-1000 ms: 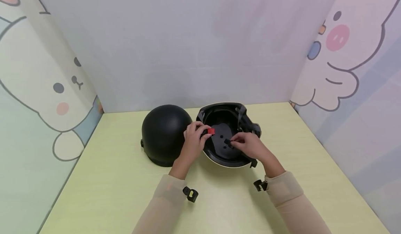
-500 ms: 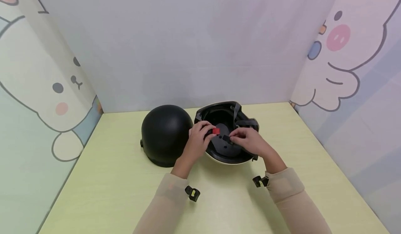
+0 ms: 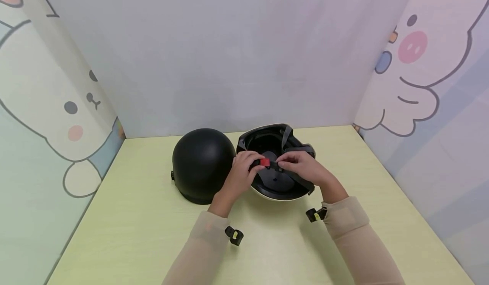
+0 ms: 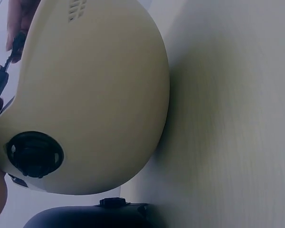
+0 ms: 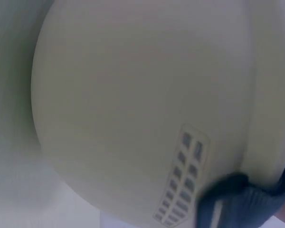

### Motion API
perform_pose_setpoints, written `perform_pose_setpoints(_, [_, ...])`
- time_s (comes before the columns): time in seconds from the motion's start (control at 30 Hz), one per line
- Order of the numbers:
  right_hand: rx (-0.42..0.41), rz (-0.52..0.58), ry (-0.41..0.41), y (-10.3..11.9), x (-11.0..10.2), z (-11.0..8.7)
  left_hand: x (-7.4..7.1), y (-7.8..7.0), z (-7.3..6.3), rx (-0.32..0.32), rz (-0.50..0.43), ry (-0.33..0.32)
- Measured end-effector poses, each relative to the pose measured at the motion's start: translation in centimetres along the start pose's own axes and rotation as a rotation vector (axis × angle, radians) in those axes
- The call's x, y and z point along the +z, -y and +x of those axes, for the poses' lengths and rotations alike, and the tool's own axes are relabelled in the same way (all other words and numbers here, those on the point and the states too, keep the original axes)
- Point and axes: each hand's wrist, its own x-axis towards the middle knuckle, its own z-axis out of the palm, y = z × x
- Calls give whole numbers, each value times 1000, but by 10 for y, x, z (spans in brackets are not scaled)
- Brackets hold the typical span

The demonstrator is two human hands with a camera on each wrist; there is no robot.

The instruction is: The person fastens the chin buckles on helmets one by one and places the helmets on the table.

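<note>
A cream helmet [image 4: 95, 95] with a black inside lies upturned on the table, its lining [image 3: 276, 184] facing up in the head view. Over its opening, my left hand [image 3: 241, 170] grips the red-and-black end of a chin strap buckle [image 3: 265, 162] between thumb and fingers. From the other side, my right hand [image 3: 307, 169] pinches the strap's black buckle tongue [image 3: 274, 166]. The two ends meet; whether they are latched cannot be seen. Both wrist views mostly show the helmet's shell, with a dark knob [image 4: 35, 154] and slotted vents [image 5: 181, 178].
A black helmet [image 3: 202, 166] sits dome up on the pale table [image 3: 133, 217], just left of the cream one. A grey wall [image 3: 244, 64] stands behind, with printed side walls left and right. Small black camera mounts [image 3: 234, 236] hang at both sleeves.
My right hand has moved left and up, bringing the black tongue to the red buckle end. My left hand has shifted slightly right. The cream helmet has tipped a little.
</note>
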Motion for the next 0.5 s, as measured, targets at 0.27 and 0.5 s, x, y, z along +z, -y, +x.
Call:
perform_pose_setpoints(0.27, [-3,26,0,3,-1,2,-2,-3,-1,29,-68,37])
perform_pose_setpoints(0.5, [-36,41,-108,3,8,1,0,-5,-2,-17,-106,29])
